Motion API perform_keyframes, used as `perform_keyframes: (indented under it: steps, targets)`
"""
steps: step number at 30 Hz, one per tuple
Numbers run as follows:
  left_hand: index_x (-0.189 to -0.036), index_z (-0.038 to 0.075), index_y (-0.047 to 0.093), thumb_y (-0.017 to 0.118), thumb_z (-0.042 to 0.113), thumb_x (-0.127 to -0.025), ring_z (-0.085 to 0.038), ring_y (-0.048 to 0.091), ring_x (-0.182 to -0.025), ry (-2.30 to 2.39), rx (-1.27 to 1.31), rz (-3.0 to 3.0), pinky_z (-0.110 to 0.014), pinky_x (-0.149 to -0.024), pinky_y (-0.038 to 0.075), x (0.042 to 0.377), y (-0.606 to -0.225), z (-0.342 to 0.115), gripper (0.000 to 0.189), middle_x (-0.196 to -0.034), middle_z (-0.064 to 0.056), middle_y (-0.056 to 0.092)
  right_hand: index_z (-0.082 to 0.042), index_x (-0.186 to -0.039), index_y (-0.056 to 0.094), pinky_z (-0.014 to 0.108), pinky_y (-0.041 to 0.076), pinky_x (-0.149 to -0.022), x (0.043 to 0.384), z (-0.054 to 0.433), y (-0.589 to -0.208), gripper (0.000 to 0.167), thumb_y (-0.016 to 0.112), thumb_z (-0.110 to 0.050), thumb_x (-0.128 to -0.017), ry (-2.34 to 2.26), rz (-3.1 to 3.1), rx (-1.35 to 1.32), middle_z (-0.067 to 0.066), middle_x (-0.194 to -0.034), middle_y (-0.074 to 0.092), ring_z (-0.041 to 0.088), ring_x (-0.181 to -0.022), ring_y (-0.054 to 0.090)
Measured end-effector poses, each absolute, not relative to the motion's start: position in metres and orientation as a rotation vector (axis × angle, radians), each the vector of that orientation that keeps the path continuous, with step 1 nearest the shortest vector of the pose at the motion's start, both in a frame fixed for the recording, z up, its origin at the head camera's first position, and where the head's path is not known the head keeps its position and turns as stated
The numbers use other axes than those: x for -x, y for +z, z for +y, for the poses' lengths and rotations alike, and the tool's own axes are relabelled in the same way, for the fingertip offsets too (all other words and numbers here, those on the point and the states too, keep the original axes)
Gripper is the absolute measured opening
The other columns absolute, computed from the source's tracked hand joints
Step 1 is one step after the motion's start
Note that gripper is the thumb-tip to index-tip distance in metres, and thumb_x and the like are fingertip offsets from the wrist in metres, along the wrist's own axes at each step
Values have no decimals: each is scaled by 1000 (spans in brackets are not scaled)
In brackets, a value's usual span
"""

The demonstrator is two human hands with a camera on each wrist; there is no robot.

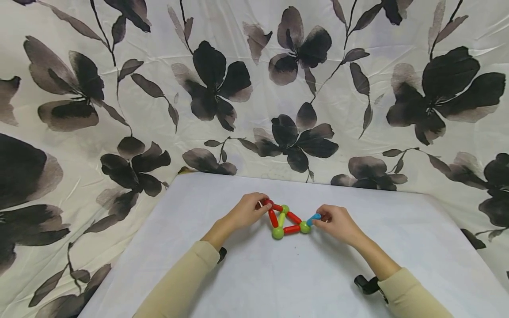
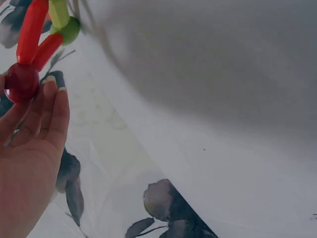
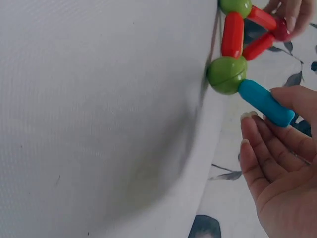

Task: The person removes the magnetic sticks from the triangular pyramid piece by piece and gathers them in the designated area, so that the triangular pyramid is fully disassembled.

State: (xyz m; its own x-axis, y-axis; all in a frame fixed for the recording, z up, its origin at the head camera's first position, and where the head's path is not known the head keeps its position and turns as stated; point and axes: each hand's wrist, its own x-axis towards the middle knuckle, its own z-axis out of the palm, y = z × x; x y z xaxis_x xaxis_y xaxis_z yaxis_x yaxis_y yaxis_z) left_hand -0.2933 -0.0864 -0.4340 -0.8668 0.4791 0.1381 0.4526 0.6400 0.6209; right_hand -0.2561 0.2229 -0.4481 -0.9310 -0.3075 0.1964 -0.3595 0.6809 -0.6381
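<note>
A frame of sticks and balls spans the gap between both hands over the white table. Its red ball (image 1: 268,203) is pinched in the left hand (image 1: 246,211), with the other fingers stretched alongside in the left wrist view. Several red sticks (image 1: 292,229) and one light green stick (image 1: 281,219) join this ball and three green balls (image 1: 278,233) into two triangles side by side. Between thumb and fingers the right hand (image 1: 338,223) pinches a blue stick (image 3: 262,101). The stick's far end meets the rightmost green ball (image 3: 227,74) and points outward from the frame.
The white tabletop (image 1: 254,282) spreads under and around the hands. Behind it hangs a pale cloth (image 1: 254,132) with dark flower prints. A black wrist device (image 1: 366,285) sits at the right sleeve, and another black piece (image 1: 222,253) shows at the left cuff.
</note>
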Motion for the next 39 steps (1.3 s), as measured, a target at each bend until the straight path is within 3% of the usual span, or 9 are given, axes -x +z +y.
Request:
perform_keyframes:
  steps: [14, 39]
  targets:
    - [-114, 3, 72, 69, 19, -99, -15, 58, -81, 956, -758, 2800, -28, -72, 50, 292, -447, -104, 22, -95, -2, 69, -4, -98, 74, 29, 52, -73, 263, 247, -451, 14, 78, -16, -90, 1162, -2908, -595, 0, -86, 69, 15, -79, 62]
    - [-112, 4, 70, 71, 18, -97, -15, 56, -84, 901, -728, 2729, -32, -80, 50, 290, -466, -110, 21, -92, 0, 64, -2, -98, 74, 33, 49, -74, 267, 252, -465, 13, 77, -7, -87, 1058, -3004, -584, 1, -86, 67, 16, -80, 57]
